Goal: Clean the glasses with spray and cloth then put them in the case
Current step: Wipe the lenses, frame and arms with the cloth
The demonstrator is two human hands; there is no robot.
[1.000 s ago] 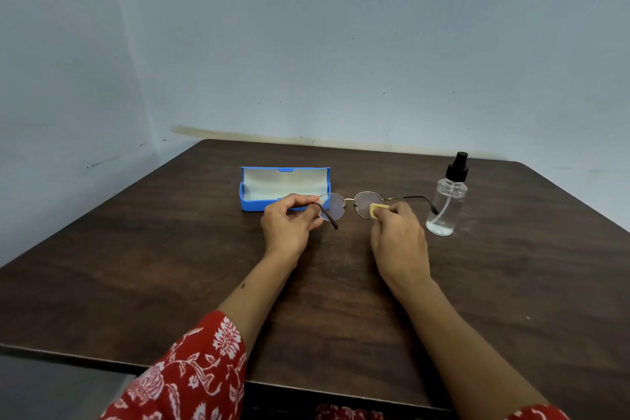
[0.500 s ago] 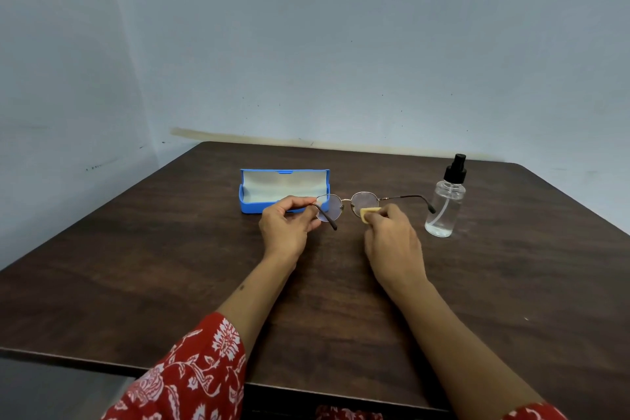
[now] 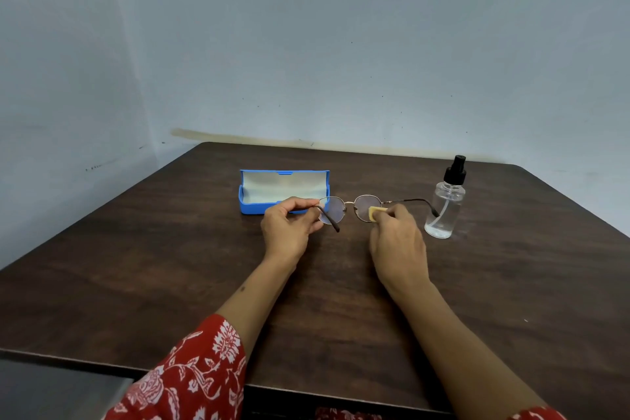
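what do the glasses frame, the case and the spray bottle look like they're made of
Glasses: thin metal wire rims with a gold-toned sheen; the darker temple tips look plastic-coated.
Case: matte blue shell, probably moulded plastic, with a pale soft-looking lining.
Spray bottle: clear body that shows the dip tube inside, plastic or glass, hard to tell; the black pump top looks like plastic.

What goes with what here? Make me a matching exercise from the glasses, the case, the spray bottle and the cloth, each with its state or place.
Things:
1. glasses
2. case
3. spray bottle
4. cloth

States:
A. stands upright on the table, untouched
B. pinched in the right hand against a lens
C. lies open, with a pale lining
D. held up by the left hand at one temple

Pairs: 1-D, 2-C, 3-A, 4-B
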